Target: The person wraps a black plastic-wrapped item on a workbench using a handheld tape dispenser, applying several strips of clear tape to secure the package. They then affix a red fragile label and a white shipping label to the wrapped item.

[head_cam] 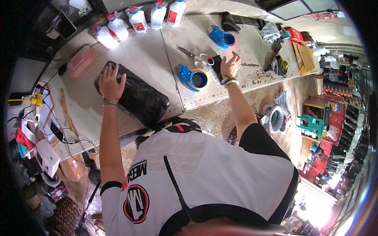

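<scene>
My left hand [111,84] rests palm down with spread fingers on the far left end of a package wrapped in black plastic [141,100]. The package lies slantwise on the worktable [147,50]. My right hand [231,66] is over the table beside a small black object [217,63], its fingers apart; whether it touches that object I cannot tell. Left of it lie scissors with white and red handles [203,60], blades open. A blue tape dispenser with a tan roll [189,77] stands nearer me, and a second blue tape dispenser [221,37] is farther back.
Several white bottles with red and blue caps [137,20] line the back edge. A pink plastic container [80,61] is at the left, near cables and a yellow plug adapter [36,100]. Clear plastic [270,33] and cardboard pieces [305,57] lie right. A green stool [311,125] stands on the floor.
</scene>
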### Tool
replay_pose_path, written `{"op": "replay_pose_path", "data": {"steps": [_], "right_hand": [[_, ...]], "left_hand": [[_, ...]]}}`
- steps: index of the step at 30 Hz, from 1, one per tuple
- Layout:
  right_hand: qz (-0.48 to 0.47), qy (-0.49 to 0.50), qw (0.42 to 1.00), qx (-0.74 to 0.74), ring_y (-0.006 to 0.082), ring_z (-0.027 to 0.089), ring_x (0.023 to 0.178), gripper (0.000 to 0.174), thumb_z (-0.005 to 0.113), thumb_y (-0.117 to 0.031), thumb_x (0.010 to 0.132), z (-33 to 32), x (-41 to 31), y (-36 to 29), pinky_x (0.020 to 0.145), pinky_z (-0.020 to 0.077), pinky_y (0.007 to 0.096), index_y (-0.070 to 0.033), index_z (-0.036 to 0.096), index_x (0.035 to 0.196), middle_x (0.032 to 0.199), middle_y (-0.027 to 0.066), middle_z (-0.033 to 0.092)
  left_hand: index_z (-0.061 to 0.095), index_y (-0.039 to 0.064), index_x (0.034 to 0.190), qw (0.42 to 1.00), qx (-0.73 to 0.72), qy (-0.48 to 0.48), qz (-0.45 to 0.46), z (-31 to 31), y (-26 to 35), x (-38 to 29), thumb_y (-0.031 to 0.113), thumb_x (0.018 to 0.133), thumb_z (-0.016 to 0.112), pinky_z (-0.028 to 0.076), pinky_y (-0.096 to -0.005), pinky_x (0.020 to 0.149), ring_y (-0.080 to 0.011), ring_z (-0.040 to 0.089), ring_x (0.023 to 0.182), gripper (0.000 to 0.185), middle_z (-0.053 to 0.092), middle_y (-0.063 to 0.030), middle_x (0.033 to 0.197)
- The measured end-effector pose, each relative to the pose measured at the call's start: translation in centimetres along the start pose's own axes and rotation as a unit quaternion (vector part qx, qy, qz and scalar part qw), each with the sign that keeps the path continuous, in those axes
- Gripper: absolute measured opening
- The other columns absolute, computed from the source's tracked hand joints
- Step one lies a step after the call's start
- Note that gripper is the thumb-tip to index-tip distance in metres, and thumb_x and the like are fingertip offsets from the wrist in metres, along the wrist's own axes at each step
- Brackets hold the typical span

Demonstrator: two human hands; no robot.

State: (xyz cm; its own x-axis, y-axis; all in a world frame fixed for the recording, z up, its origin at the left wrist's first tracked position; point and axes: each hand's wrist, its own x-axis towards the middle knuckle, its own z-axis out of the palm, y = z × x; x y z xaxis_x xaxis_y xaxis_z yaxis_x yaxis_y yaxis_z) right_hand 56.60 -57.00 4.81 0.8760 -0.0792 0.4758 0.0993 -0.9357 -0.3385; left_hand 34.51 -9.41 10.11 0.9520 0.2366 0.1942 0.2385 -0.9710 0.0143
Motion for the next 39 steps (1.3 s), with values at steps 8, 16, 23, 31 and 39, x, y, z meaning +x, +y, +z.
{"op": "replay_pose_path", "data": {"steps": [8, 16, 23, 31, 39], "right_hand": [[-0.104, -0.256, 0.948, -0.156, 0.0404, 0.050, 0.128, 0.084, 0.068, -0.063, 0.079, 9.7, 9.9, 3.0, 0.111, 0.0320, 0.0559, 0.001, 0.054, 0.132, 0.138, 0.0234, 0.054], [-0.104, -0.376, 0.911, 0.132, 0.0379, 0.069, 0.083, 0.046, 0.054, -0.046, 0.099, -8.1, 8.2, -8.5, 0.071, 0.0508, 0.0460, -0.001, 0.062, 0.107, 0.090, 0.0257, 0.069], [-0.166, -0.549, 0.763, 0.297, 0.0298, 0.069, 0.063, 0.031, 0.067, -0.025, 0.094, -22.5, -8.0, -21.3, 0.057, 0.0496, 0.0392, 0.000, 0.056, 0.107, 0.069, 0.0190, 0.063], [-0.075, -0.552, 0.771, 0.308, 0.0247, 0.064, 0.063, 0.037, 0.067, -0.029, 0.094, -22.8, -13.8, -28.0, 0.059, 0.0495, 0.0376, 0.004, 0.058, 0.109, 0.075, 0.0184, 0.065], [0.074, -0.534, 0.776, 0.327, 0.0155, 0.061, 0.064, 0.041, 0.071, -0.033, 0.093, -20.3, -14.1, -33.5, 0.057, 0.0493, 0.0346, 0.006, 0.060, 0.102, 0.073, 0.0144, 0.065]], "left_hand": [[0.050, 0.009, 0.143, 0.941, -0.247, 0.214, -0.085, 0.0, -0.7, -0.6, 0.039, 0.103, 0.048, 0.039, -0.0471, 0.108, -0.0336, 0.048, 0.132, 0.050, 0.049, -0.0167, 0.145], [0.061, 0.007, 0.120, 0.580, -0.730, 0.185, -0.309, -8.2, 4.1, -5.0, 0.018, 0.098, 0.062, 0.052, -0.0324, 0.087, -0.0157, 0.062, 0.103, 0.025, 0.066, -0.0062, 0.119], [0.057, 0.003, 0.135, 0.347, -0.836, -0.373, -0.204, -8.6, 6.1, -4.6, 0.037, 0.103, 0.054, 0.056, -0.0311, 0.092, -0.0159, 0.066, 0.105, 0.047, 0.068, -0.0074, 0.118], [0.066, 0.003, 0.121, 0.352, -0.774, -0.489, -0.193, -8.3, -1.6, -4.3, 0.020, 0.096, 0.067, 0.058, -0.0253, 0.079, -0.0104, 0.068, 0.092, 0.030, 0.071, -0.0039, 0.105], [0.071, 0.008, 0.110, 0.674, -0.669, -0.298, -0.101, -2.5, -13.5, 5.1, 0.024, 0.092, 0.071, 0.052, -0.0254, 0.075, -0.0086, 0.064, 0.088, 0.024, 0.070, 0.0007, 0.101]]}}
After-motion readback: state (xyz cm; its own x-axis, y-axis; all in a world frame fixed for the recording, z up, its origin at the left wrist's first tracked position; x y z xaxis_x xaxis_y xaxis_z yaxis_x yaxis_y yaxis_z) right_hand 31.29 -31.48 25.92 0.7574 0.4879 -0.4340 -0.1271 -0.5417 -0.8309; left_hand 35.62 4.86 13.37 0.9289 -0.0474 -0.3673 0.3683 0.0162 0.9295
